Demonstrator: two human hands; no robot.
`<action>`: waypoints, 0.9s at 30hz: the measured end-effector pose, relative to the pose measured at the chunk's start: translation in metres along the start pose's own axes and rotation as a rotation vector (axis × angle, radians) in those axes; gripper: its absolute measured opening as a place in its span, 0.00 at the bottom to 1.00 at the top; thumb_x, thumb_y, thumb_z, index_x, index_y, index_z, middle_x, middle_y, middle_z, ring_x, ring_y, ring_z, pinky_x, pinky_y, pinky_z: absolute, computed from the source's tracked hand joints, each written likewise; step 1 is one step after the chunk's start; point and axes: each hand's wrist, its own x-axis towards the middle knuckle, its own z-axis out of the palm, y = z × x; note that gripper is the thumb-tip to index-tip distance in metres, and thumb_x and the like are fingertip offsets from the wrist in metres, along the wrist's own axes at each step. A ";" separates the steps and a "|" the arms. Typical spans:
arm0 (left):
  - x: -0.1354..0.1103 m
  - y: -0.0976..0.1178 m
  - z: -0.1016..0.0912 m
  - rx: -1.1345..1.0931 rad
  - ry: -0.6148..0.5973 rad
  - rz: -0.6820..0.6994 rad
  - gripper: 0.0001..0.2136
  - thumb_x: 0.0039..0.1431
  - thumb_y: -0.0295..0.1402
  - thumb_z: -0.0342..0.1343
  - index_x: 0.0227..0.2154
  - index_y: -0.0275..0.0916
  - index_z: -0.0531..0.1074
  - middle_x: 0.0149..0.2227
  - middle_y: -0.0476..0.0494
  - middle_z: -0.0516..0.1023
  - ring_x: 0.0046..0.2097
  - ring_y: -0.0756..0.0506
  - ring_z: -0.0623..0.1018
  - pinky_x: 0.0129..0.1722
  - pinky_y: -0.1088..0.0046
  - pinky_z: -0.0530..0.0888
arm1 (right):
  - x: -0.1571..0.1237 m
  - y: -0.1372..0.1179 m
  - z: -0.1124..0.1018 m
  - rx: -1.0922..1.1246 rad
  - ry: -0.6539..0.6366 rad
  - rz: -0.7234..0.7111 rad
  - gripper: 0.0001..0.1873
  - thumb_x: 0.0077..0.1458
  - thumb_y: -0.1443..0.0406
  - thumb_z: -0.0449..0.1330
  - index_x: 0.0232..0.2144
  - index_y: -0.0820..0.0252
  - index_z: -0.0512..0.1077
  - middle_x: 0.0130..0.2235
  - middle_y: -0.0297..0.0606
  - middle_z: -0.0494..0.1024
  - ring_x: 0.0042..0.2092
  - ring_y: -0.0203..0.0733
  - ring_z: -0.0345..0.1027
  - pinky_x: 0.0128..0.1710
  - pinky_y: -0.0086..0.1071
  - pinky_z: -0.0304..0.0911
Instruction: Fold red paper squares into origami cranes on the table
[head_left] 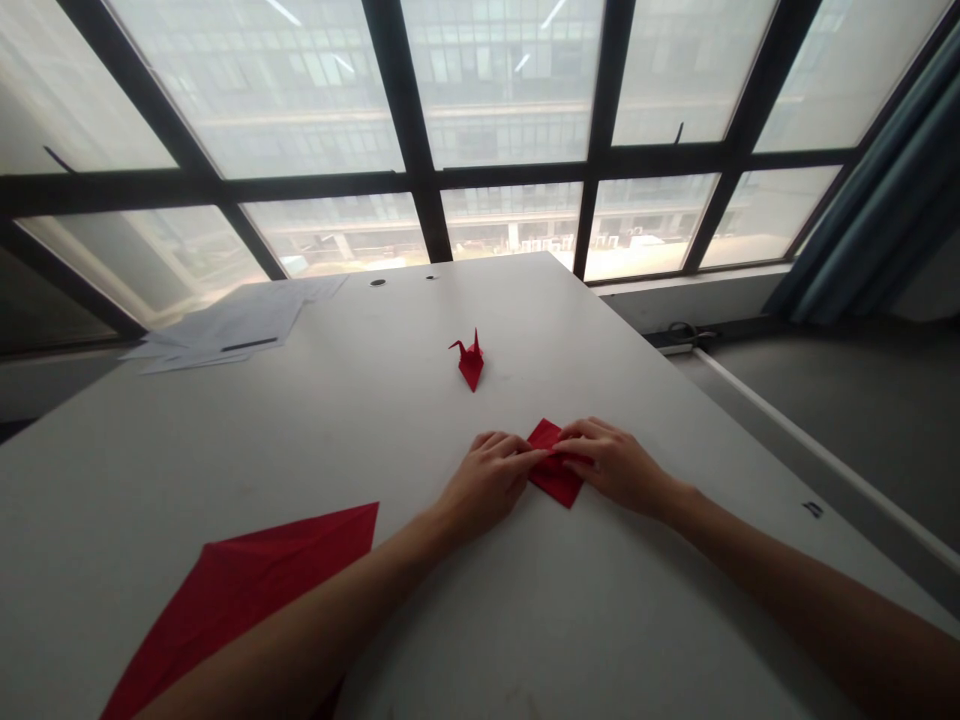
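A small folded square of red paper [556, 483] lies on the white table, one corner pointing away from me. My left hand [495, 470] grips its left side, thumb stretched over the middle of the paper. From the right, my right hand [611, 462] pinches the same paper, and its fingertips nearly meet the left thumb at the centre. The fingers of both hands cover part of the folds. Beyond the hands stands a finished red paper crane [471, 362]. Under and beside my left forearm lies a larger creased sheet of red paper [255, 580].
White papers [232, 320] with a dark pen [250, 344] on them lie at the table's far left. The white table [360, 420] reaches toward large windows, with its right edge past my right arm. A blue curtain [877, 200] hangs at the right.
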 end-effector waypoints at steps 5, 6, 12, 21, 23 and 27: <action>0.000 0.003 -0.003 0.031 -0.015 0.024 0.18 0.61 0.26 0.55 0.51 0.53 0.76 0.46 0.46 0.78 0.48 0.44 0.74 0.56 0.59 0.65 | 0.001 0.004 -0.001 -0.002 0.003 -0.005 0.12 0.63 0.66 0.56 0.44 0.51 0.79 0.46 0.38 0.79 0.48 0.43 0.70 0.49 0.36 0.66; 0.001 0.003 -0.003 0.035 -0.015 0.023 0.18 0.61 0.27 0.55 0.50 0.53 0.77 0.46 0.46 0.78 0.48 0.43 0.74 0.56 0.59 0.65 | 0.001 0.004 -0.002 0.003 0.001 -0.009 0.12 0.64 0.66 0.56 0.44 0.51 0.79 0.46 0.38 0.79 0.48 0.43 0.70 0.49 0.36 0.66; 0.001 0.004 -0.003 0.075 -0.042 0.017 0.13 0.64 0.28 0.53 0.46 0.47 0.78 0.47 0.45 0.78 0.49 0.43 0.74 0.59 0.59 0.64 | -0.002 -0.002 -0.005 -0.076 -0.052 -0.018 0.13 0.64 0.68 0.55 0.39 0.52 0.80 0.48 0.38 0.80 0.47 0.44 0.71 0.49 0.38 0.64; -0.003 0.021 -0.004 0.134 -0.188 0.144 0.28 0.70 0.46 0.45 0.68 0.42 0.51 0.68 0.41 0.58 0.70 0.41 0.53 0.69 0.51 0.44 | -0.001 -0.010 -0.005 -0.173 -0.075 0.021 0.14 0.66 0.67 0.54 0.37 0.55 0.80 0.40 0.39 0.78 0.42 0.42 0.68 0.44 0.34 0.63; -0.006 0.023 -0.003 0.154 -0.246 0.131 0.33 0.69 0.51 0.42 0.70 0.41 0.44 0.70 0.40 0.54 0.71 0.39 0.49 0.69 0.49 0.42 | -0.001 -0.010 -0.006 -0.172 -0.084 0.024 0.13 0.65 0.67 0.54 0.38 0.55 0.80 0.40 0.39 0.78 0.42 0.42 0.68 0.44 0.34 0.63; -0.009 0.022 -0.001 0.202 -0.241 0.091 0.33 0.69 0.52 0.40 0.70 0.43 0.42 0.71 0.41 0.49 0.72 0.38 0.44 0.68 0.47 0.43 | -0.001 -0.013 -0.009 -0.174 -0.098 0.027 0.13 0.65 0.67 0.55 0.39 0.53 0.80 0.40 0.38 0.77 0.42 0.42 0.68 0.43 0.34 0.63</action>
